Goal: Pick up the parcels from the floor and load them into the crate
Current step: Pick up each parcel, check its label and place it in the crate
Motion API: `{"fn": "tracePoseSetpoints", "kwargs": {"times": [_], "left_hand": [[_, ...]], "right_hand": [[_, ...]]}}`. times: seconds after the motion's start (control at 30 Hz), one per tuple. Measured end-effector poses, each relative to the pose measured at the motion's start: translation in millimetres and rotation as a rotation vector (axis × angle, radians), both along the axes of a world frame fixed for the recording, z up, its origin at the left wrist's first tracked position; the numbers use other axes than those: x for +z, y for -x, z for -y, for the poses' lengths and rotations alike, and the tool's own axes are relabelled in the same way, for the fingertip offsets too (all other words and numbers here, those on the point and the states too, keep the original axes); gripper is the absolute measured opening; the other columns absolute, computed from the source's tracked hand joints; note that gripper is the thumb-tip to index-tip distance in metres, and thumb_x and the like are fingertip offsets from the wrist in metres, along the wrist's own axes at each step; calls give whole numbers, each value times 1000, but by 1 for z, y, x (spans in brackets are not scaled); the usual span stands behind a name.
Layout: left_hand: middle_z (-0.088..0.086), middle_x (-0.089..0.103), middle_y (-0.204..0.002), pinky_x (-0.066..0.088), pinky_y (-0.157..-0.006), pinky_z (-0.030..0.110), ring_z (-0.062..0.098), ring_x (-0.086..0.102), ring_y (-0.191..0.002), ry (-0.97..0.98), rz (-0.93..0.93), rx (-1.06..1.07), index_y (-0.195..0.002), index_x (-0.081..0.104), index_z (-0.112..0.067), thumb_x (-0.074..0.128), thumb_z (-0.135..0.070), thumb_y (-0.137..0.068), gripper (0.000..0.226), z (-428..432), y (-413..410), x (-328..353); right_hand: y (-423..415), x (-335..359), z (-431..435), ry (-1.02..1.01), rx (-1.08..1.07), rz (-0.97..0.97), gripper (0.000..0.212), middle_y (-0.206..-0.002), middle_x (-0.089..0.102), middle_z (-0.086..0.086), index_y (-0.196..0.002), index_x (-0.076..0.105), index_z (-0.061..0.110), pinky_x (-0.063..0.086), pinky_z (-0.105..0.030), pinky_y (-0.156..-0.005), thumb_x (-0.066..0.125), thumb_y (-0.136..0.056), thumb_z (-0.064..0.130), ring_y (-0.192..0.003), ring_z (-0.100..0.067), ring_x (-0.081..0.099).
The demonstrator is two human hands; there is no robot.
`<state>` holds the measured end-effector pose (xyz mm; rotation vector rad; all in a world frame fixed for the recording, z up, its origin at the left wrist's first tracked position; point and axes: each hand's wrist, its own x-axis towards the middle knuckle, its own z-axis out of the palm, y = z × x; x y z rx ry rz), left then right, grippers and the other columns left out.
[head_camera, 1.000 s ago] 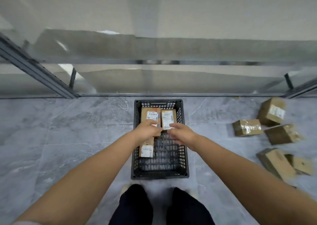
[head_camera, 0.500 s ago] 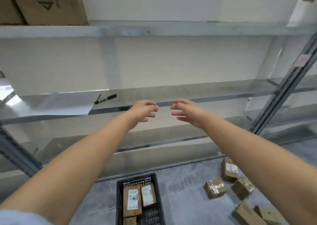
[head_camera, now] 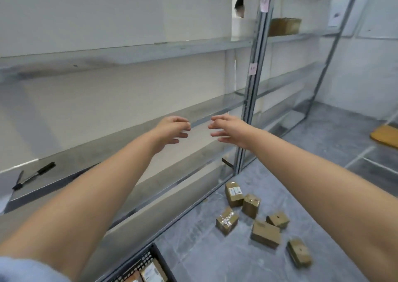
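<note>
Head view: a wide-angle look forward and down along a metal shelving rack (head_camera: 251,101), with both bare arms stretched out ahead.
Left hand (head_camera: 172,131): raised in mid-air in front of the rack, fingers (head_camera: 183,135) loosely curled and apart, holding nothing.
Right hand (head_camera: 230,131): level with the left and near it, fingers (head_camera: 215,134) spread and relaxed, holding nothing.
Crate (head_camera: 137,264): black lattice plastic on the floor (head_camera: 200,251). Only one corner shows at the bottom edge, just beside the foot of the rack.
Parcels in crate (head_camera: 150,274): at least two labelled cardboard parcels show inside; the rest of the crate is cut off.
Parcels on floor (head_camera: 266,233): six small brown cardboard boxes lie in a loose cluster below the right arm, to the right of the crate and apart from it.
Pen (head_camera: 36,174): black, lying on a shelf at the left.
Progress: partly done, judging by the parcels already in the crate. All six floor parcels remain to be loaded. Both hands are free and well above them, so the next pick would probably need a reach down and to the right.
</note>
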<state>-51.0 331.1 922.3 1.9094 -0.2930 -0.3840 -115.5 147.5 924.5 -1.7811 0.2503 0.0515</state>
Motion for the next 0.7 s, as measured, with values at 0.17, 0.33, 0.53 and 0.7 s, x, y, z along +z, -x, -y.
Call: {"fn": "tracePoseSetpoints", "kwargs": {"times": [0.17, 0.33, 0.53, 0.7], "left_hand": [[-4, 67, -101, 44, -81, 31, 16, 64, -94, 5, 2, -145, -102, 58, -23, 58, -22, -90, 12, 61, 3, -9], [3, 64, -114, 46, -81, 29, 19, 62, -104, -27, 53, -273, -118, 56, -17, 59, -23, -90, 28, 123, 25, -24], [4, 60, -118, 46, -77, 28, 19, 61, -102, -116, 86, -250, -125, 53, -14, 57, -25, -91, 35, 206, 18, -29], [4, 57, -120, 47, -87, 33, 20, 59, -106, -152, 53, -205, -130, 48, -15, 57, -27, -92, 40, 268, 11, -38]], "right_hand": [[28, -9, 51, -26, -181, 18, 35, -106, 64, 5, -127, 51, 21, 49, -28, -86, 54, -92, 22, -96, -13, 63], [51, -33, 111, 34, -273, -25, 42, -125, 60, -4, -134, 49, 16, 50, -20, -72, 55, -93, 22, -100, -15, 62], [60, -47, 208, 78, -270, -32, 44, -125, 57, -6, -135, 48, 14, 49, -29, -85, 56, -93, 19, -104, -18, 60], [50, -57, 276, 135, -235, -51, 42, -122, 57, -5, -134, 48, 13, 46, -25, -76, 55, -93, 19, -102, -17, 59]]}}
